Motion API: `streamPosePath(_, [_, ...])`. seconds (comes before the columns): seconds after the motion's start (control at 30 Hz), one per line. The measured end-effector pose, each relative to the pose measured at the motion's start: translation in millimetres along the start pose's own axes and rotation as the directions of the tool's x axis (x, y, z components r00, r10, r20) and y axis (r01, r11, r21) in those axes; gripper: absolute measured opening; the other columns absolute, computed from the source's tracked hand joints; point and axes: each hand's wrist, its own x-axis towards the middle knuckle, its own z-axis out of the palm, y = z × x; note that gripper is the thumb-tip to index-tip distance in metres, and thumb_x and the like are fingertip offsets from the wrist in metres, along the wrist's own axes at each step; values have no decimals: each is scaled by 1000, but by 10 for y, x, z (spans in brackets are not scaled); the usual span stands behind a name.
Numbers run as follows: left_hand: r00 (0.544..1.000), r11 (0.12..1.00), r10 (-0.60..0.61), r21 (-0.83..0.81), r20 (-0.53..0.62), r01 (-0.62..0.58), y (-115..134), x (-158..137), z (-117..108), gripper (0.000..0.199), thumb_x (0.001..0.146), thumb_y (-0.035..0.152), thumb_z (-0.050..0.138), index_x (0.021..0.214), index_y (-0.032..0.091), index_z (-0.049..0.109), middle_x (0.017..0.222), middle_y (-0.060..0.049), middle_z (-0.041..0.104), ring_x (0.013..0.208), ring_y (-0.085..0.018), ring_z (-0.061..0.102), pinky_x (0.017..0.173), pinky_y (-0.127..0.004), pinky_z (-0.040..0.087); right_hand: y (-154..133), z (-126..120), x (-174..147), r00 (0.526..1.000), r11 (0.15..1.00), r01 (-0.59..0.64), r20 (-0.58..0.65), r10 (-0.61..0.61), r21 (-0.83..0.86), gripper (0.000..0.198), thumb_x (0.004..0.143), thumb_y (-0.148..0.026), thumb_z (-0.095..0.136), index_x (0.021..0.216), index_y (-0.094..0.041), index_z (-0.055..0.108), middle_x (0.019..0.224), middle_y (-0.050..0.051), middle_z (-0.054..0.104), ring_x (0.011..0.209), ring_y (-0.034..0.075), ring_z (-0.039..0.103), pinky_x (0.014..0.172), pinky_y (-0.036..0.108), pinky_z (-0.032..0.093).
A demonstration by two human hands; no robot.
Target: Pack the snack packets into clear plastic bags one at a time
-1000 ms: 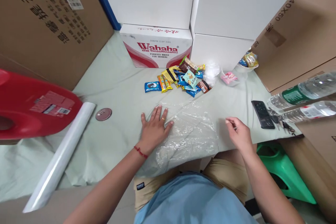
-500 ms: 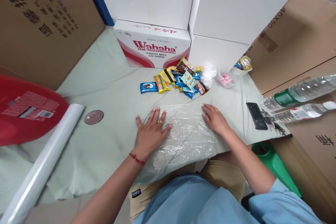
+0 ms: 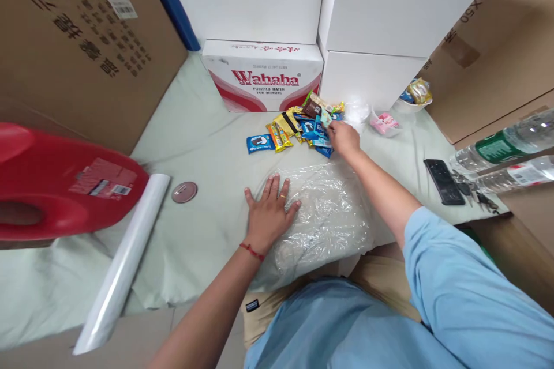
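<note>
My left hand [image 3: 269, 210] lies flat with its fingers spread, on the left edge of a crinkled sheet of clear plastic film [image 3: 326, 213]. At the pile of wrapped snacks, my right hand [image 3: 344, 137] has its fingers closed on a light-green snack packet [image 3: 325, 117], partly hidden by the fingers. Around it lie blue snack packets [image 3: 308, 128], yellow packets [image 3: 288, 121] and a brown packet [image 3: 311, 108]. One blue packet [image 3: 260, 143] sits at the pile's left end.
Behind the snacks stands a Wahaha carton [image 3: 266, 78]. To the left are a red jug [image 3: 64, 184], a film roll [image 3: 125, 259] and a round brown disc [image 3: 184, 192]. A phone [image 3: 444, 182], keys [image 3: 476, 193], plastic bottles [image 3: 502, 147] and a snack bowl [image 3: 414, 105] are right.
My right hand has left the film's right side, reached forward to the snack pile and closed on the light-green packet. My left hand stays flat on the film. The view has shifted.
</note>
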Motion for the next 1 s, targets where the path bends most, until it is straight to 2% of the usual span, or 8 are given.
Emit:
streamPosePath(0.2, [1000,999,6,-37,5,-6,1,-3,-12,68,107,59,33,166,26,34,176,-14,24,163,-36,25,121,-84,1,562,-542,-698,956,958,-85,-248,156,273,26,99,-36,52,96,-18,70,72,6,68,69,22,62,66,30,44])
streamPosePath(0.33, [1000,999,11,-51,-16,-12,-19,-6,21,67,108,57,28,166,25,35,176,-15,25,162,-35,26,121,-83,-2,695,-662,-1449,960,652,-272,149,239,707,36,85,-56,69,86,-20,65,59,-4,54,44,11,43,45,24,29])
streamPosePath(0.47, [1000,999,9,-44,2,-9,-20,7,11,64,110,52,21,165,24,36,175,-14,27,162,-34,28,121,-84,-1,483,-467,-1869,919,502,-381,378,113,776,42,83,-62,72,81,-20,64,68,-3,58,45,8,41,43,22,30])
streamPosePath(0.57, [1000,999,-2,-33,13,2,-10,18,-11,62,111,48,19,165,25,37,175,-13,27,162,-33,28,121,-85,1,300,-295,-1939,939,657,-281,342,38,700,39,93,-57,61,98,-20,70,83,4,69,55,14,56,50,27,45])
streamPosePath(0.67, [1000,1000,-9,-29,4,9,0,19,-20,60,111,42,18,165,26,37,175,-12,28,162,-31,29,122,-83,2,157,-220,-1929,984,875,12,148,-95,483,41,100,-45,57,131,-21,68,128,14,70,93,24,72,78,37,60])
streamPosePath(0.77, [1000,999,-11,-30,-4,11,5,18,-18,59,111,39,18,165,26,37,175,-11,27,162,-31,30,123,-82,2,36,-210,-1905,883,889,304,250,-398,343,53,100,-36,62,152,-30,57,160,11,52,125,29,68,97,42,59])
streamPosePath(0.87, [1000,999,-24,-31,-1,24,14,19,-21,59,110,40,18,165,27,36,175,-10,26,162,-31,29,123,-82,2,-12,-189,-1876,735,874,404,472,-487,272,69,93,-30,73,158,-35,52,173,7,35,132,33,65,100,44,59])
streamPosePath(1.0, [999,999,-36,-37,15,37,30,24,-34,59,110,42,21,166,28,36,175,-10,26,162,-33,28,123,-83,3,128,-176,-1873,717,885,375,519,-465,274,76,90,-30,77,160,-38,49,173,6,37,136,34,63,105,44,57])
